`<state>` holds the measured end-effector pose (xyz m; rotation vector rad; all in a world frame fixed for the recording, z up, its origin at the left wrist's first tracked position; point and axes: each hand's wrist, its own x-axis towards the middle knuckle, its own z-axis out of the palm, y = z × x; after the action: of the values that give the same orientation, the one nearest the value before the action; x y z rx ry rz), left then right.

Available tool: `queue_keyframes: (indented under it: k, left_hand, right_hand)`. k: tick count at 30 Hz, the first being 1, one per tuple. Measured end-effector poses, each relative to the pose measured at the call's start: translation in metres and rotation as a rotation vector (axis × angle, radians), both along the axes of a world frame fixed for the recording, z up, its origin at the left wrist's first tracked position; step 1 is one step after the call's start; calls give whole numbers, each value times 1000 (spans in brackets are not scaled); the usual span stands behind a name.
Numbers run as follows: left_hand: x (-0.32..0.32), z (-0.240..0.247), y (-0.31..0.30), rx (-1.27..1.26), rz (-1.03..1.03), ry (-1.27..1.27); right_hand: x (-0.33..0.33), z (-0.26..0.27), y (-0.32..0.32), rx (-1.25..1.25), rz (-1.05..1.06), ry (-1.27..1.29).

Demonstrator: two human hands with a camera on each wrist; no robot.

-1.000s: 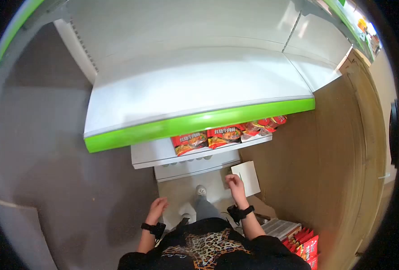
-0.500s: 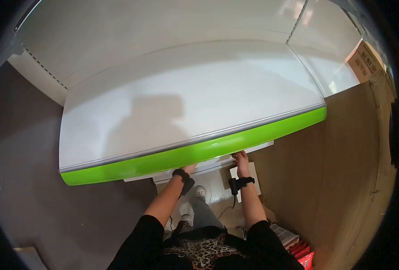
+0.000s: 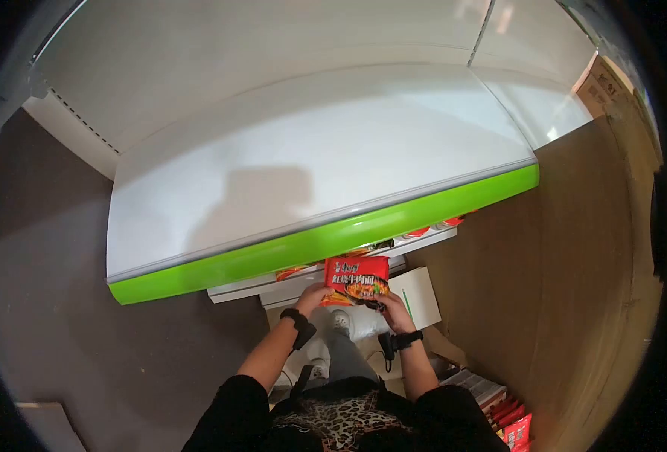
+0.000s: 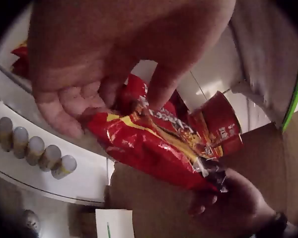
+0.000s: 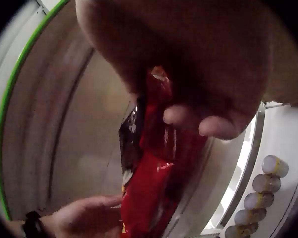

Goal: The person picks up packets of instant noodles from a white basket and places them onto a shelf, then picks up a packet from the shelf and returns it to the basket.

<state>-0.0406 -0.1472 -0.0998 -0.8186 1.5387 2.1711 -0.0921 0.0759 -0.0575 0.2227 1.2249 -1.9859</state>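
Note:
A red packet of instant noodles [image 3: 357, 273] is held up in front of the lower shelf [image 3: 243, 290], its printed face turned upward. My left hand [image 3: 315, 297] pinches its left side, with the thumb over the wrapper. At the opposite lower corner, my right hand [image 3: 397, 313] grips the packet by its dark crimped end. The left wrist view has the glossy red wrapper [image 4: 149, 151] spanning from one hand to the other. Seen from the right wrist, curled fingers [image 5: 216, 126] lie against the red side of the packet.
A wide white shelf [image 3: 363, 143] with a green front edge [image 3: 333, 239] overhangs the lower one. Red noodle tubs [image 4: 221, 121] stand on the lower shelf, and several cans [image 4: 36, 148] line up beneath. Brown cardboard [image 3: 567, 248] walls the right side. More red packets [image 3: 516, 431] lie at lower right.
My hands, first apart near my body, reached in under the green edge. They have now come back out with the noodle packet between them.

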Motion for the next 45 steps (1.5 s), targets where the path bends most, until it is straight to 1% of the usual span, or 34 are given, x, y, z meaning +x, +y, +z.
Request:
queue_keyframes:
  k: [1,3,4,6,7,8,9,10,11,12,13,15,16,17,18,19,20,21,23,25,27,29,31,33,34,36,37,39,40,42,45]
  left_hand:
    - [10,6,2,-2,0,10]
    - [31,47,9,38,-1,-65]
    - [41,54,10,36,-3,-54]
    - [63,63,14,322,-48,-18]
    - [77,66,18,318,-48,-2]
    - [91,67,24,260,-8,5]
    - [99,83,28,202,30,13]
    - [111,98,32,152,3,65]
    - [122,111,37,146,-1,77]
    - [136,121,38,177,-29,148]
    - [150,126,37,209,-59,215]
    - [183,137,34,245,-62,217]
    - [198,147,34,223,-57,255]
    - [212,156,33,201,-50,293]
    - [226,162,33,209,-25,283]
    - [239,161,31,211,-32,285]
    - [253,159,29,233,-14,270]
    - [266,156,29,256,4,254]
    - [291,151,28,257,-22,249]
    - [311,146,28,239,-81,223]
    - [326,144,30,250,-127,208]
    - [339,142,36,267,-170,189]
    - [345,147,41,271,-222,175]
    - [350,151,46,297,-223,184]
    - [351,153,49,319,-211,178]
    - [352,152,53,342,-223,167]
    - [352,149,55,339,-234,178]
    - [349,148,60,343,-286,177]
    - [346,151,64,339,-307,177]
    - [340,154,71,342,-375,156]
    - [329,159,89,356,-449,105]
  right_hand:
    - [11,0,6,-2,0,10]
    - [30,2,17,-10,-26,-39]
    - [40,6,23,-20,-18,-42]
    - [59,23,33,-37,-7,-19]
    - [68,29,37,-54,5,-6]
    - [76,30,42,-63,37,65]
    - [84,37,44,-67,37,83]
    - [94,45,47,-80,75,76]
    - [103,53,53,-97,114,65]
    - [112,60,56,-97,107,77]
    - [121,69,58,-77,155,121]
    - [144,81,65,-27,247,201]
    - [153,70,72,-78,296,191]
    - [166,77,72,-73,288,194]
    - [179,88,66,-122,187,195]
    - [191,98,61,-171,85,196]
    - [202,103,59,-182,95,257]
    - [213,98,63,-180,89,257]
    - [234,84,70,-80,146,285]
    - [253,78,78,-64,107,290]
    - [270,68,88,57,143,290]
    - [288,70,94,102,152,318]
    - [302,71,99,144,169,348]
    - [311,68,102,121,105,269]
    - [315,69,104,121,96,269]
    - [325,74,109,206,27,315]
    - [329,78,113,210,3,309]
    - [337,89,118,253,-66,406]
    - [341,95,121,260,-104,394]
    - [352,102,130,226,-184,455]
    - [376,92,150,277,-324,411]
